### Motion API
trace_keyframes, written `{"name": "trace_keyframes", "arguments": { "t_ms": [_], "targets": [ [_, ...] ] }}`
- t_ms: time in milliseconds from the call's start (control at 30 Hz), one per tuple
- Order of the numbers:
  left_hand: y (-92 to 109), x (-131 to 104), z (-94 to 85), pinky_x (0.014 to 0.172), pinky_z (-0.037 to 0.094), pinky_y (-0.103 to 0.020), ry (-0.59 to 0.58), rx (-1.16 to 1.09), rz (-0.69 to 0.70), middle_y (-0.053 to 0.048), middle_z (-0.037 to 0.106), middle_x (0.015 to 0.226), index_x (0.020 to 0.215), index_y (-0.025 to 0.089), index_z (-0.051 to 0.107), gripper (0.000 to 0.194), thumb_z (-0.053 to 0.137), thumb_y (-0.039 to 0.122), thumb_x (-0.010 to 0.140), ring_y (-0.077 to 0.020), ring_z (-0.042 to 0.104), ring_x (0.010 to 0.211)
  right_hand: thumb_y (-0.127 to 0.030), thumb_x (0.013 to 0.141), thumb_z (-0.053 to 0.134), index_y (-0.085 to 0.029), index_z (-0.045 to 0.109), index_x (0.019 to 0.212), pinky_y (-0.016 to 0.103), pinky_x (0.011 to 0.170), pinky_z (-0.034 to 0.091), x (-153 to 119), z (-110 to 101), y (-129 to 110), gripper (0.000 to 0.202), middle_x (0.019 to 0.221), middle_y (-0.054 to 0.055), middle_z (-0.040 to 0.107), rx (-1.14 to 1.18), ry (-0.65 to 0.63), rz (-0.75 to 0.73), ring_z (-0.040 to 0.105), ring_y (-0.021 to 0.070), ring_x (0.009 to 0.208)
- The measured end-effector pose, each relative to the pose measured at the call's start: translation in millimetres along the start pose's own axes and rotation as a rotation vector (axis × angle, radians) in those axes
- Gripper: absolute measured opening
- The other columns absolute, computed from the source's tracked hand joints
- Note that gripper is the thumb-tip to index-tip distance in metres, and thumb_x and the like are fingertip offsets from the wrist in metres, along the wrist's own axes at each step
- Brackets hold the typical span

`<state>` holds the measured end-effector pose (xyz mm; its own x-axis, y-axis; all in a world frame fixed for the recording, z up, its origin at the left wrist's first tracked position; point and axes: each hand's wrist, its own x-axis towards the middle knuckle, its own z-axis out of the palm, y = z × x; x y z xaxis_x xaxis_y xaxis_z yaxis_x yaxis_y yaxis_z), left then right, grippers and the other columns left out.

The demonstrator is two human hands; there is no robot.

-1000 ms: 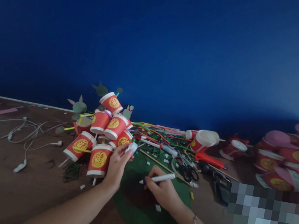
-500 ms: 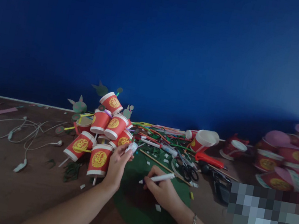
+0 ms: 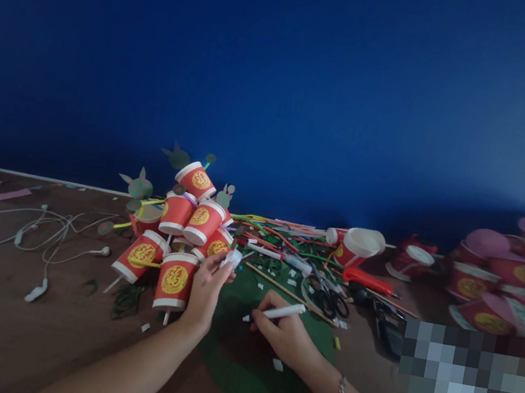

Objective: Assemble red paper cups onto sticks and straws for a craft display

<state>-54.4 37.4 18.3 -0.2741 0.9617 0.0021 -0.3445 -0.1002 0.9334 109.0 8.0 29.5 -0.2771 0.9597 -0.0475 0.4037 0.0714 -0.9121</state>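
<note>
My left hand (image 3: 208, 287) is closed on a small white piece (image 3: 232, 258), too small to make out fully, beside a stack of red paper cups (image 3: 175, 281) with yellow emblems. Straws and rabbit-shaped cut-outs (image 3: 141, 186) stick out of the stack. My right hand (image 3: 282, 330) grips a white marker (image 3: 283, 311), its tip pointing left above a round green sheet (image 3: 254, 385). Small white scraps (image 3: 278, 364) lie on that sheet.
Scissors (image 3: 326, 296), a thin wooden stick (image 3: 277, 284) and coloured pipe cleaners (image 3: 271, 230) lie behind my hands. A red-handled tool (image 3: 369, 282) is at the right, near more cups (image 3: 359, 247). White earphones (image 3: 51, 240) spread over the table at left.
</note>
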Motion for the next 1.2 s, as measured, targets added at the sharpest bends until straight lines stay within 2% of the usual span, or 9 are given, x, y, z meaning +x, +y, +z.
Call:
{"name": "trace_keyframes", "arguments": {
  "t_ms": [400,600,733,967,1033,1100,1200],
  "targets": [
    [1,0,0.5,0.065,0.046,-0.023,0.007,-0.010,-0.002,-0.002,0.066,0.081,0.099,0.014,0.062,0.036,0.068,0.035,0.070,-0.0121,0.060,0.068,-0.022,0.075,0.053,-0.021,0.047,0.066,0.021,0.050,0.036,0,0,1,0.011,0.056,-0.002,0.060,0.020,0.004,-0.010,0.050,0.0120,0.053],
    [2,0,-0.2,0.064,0.047,-0.024,0.013,-0.023,-0.001,-0.003,0.066,0.081,0.097,0.013,0.062,0.035,0.069,0.034,0.069,-0.0128,0.060,0.067,-0.030,0.079,0.051,-0.021,0.047,0.066,0.022,0.053,0.036,4,-4,6,0.016,0.054,-0.002,0.060,0.136,0.118,-0.049,0.050,0.0120,0.053],
    [3,-1,0.1,0.064,0.047,-0.024,0.019,-0.034,-0.007,-0.003,0.066,0.084,0.098,0.014,0.062,0.037,0.070,0.035,0.068,-0.0125,0.060,0.067,-0.030,0.078,0.052,-0.021,0.046,0.066,0.021,0.047,0.032,5,-7,11,0.016,0.051,-0.003,0.059,0.164,0.167,0.010,0.045,0.0108,0.048],
    [3,-1,-0.8,0.064,0.047,-0.024,0.018,-0.035,-0.005,-0.003,0.066,0.081,0.098,0.014,0.062,0.038,0.071,0.036,0.067,-0.0132,0.061,0.067,-0.031,0.074,0.052,-0.022,0.041,0.062,0.020,0.043,0.032,13,-19,15,0.019,0.045,-0.004,0.054,0.206,0.258,0.097,0.045,0.0099,0.043],
    [4,-1,-0.5,0.064,0.047,-0.024,0.019,-0.038,0.000,-0.003,0.066,0.082,0.097,0.014,0.062,0.038,0.071,0.035,0.067,-0.0134,0.061,0.068,-0.035,0.077,0.050,-0.022,0.043,0.066,0.020,0.042,0.034,12,-22,14,0.019,0.046,-0.004,0.056,0.223,0.262,0.091,0.047,0.0108,0.043],
    [4,-2,-0.2,0.064,0.047,-0.024,0.023,-0.031,0.005,-0.003,0.066,0.081,0.096,0.013,0.063,0.037,0.070,0.035,0.068,-0.0137,0.061,0.068,-0.040,0.083,0.045,-0.021,0.050,0.081,0.023,0.046,0.040,9,-23,12,0.020,0.052,-0.001,0.062,0.204,0.226,0.042,0.053,0.0133,0.046],
    [5,-2,0.3,0.064,0.047,-0.025,0.025,-0.020,0.006,-0.003,0.066,0.080,0.096,0.013,0.063,0.037,0.070,0.036,0.068,-0.0138,0.061,0.067,-0.038,0.089,0.039,-0.021,0.057,0.100,0.030,0.066,0.050,-1,-20,6,0.027,0.076,0.006,0.071,-0.018,0.081,-0.171,0.066,0.0186,0.071]
  ]
}}
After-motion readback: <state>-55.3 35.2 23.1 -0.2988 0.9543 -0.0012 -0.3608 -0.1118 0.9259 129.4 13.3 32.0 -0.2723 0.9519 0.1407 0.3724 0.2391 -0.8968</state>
